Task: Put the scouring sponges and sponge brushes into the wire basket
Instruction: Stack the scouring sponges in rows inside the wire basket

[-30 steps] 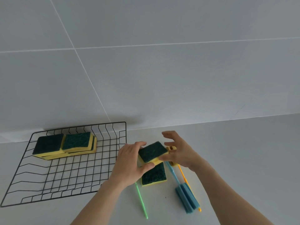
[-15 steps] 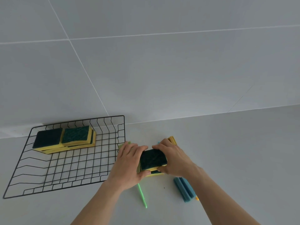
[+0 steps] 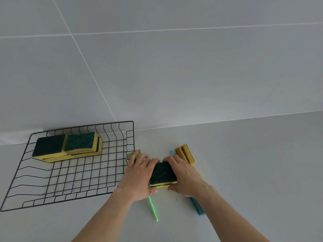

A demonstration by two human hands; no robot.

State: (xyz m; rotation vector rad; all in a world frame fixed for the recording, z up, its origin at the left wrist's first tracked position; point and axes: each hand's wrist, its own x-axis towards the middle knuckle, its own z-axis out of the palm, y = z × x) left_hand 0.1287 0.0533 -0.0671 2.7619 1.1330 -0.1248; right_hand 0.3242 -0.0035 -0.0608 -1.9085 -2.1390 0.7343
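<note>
1. I see a pale grey counter (image 3: 244, 172) meeting a tiled wall.
2. On it at left: black wire basket (image 3: 73, 186).
3. Right of basket: stacked scouring sponges (image 3: 163, 173), green brush handle (image 3: 153, 208), blue sponge brush (image 3: 198, 207), yellow sponge brush (image 3: 185, 153).

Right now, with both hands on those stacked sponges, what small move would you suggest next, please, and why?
Probably lift the stacked sponges and carry them left: both the left hand and right hand clasp them, and the wire basket has bare floor beside them.
</note>
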